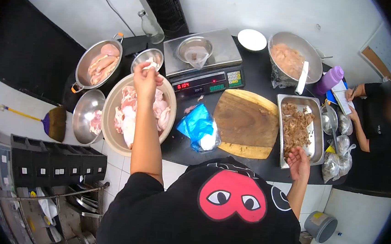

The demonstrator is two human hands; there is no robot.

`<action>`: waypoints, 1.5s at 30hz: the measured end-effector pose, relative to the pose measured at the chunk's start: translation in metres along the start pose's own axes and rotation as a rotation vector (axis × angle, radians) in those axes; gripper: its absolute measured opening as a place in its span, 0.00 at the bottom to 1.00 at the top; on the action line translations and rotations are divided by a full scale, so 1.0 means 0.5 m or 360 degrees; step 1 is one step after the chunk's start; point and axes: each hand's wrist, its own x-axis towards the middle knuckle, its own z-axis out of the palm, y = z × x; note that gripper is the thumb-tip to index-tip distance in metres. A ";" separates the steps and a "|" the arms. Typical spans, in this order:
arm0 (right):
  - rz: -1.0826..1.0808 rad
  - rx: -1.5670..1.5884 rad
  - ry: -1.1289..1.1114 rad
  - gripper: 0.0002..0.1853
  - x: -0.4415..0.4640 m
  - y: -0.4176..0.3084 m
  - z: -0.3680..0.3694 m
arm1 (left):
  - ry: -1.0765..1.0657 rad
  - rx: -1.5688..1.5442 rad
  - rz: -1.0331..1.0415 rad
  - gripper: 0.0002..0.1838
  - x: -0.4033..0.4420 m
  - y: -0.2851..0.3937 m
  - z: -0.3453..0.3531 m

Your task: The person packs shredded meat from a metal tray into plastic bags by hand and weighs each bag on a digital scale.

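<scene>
My left hand [146, 80] is raised over a beige tub [108, 126] of raw chicken pieces [129, 117], its fingers pinched at a small whitish scrap [152, 64] whose kind I cannot make out. Just beyond it is a small steel bowl [142, 57]. My right hand [299, 163] is loosely curled with the fingers apart, holding nothing, at the near edge of a steel tray [316, 131] of shredded brown meat [295, 125]. Between the hands are a blue plastic bag [196, 124] and a wooden cutting board [247, 123].
A digital scale [203, 81] carries a bowl with a plastic bag [196, 55]. Behind it stand a white plate [252, 39] and a colander of pale meat [287, 60]. A purple bottle [331, 80] and tied bags [337, 165] are right, beside a person [380, 113] writing. A pot [95, 84] is left.
</scene>
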 end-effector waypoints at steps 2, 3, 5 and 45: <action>-0.0021 -0.0021 -0.0025 0.11 0.012 -0.008 0.000 | 0.0071 -0.0013 -0.0014 0.08 -0.029 -0.001 -0.043; -0.0019 -0.0032 -0.0023 0.11 0.017 -0.014 0.001 | 0.0106 -0.0021 -0.0021 0.06 -0.039 -0.001 -0.062; -0.0023 -0.0032 -0.0021 0.11 0.028 -0.018 0.002 | 0.0121 -0.0034 -0.0010 0.04 -0.051 -0.001 -0.097; -0.0278 -0.0223 0.0075 0.10 -0.015 -0.025 0.020 | -0.0750 0.1538 0.1003 0.29 0.174 0.104 0.276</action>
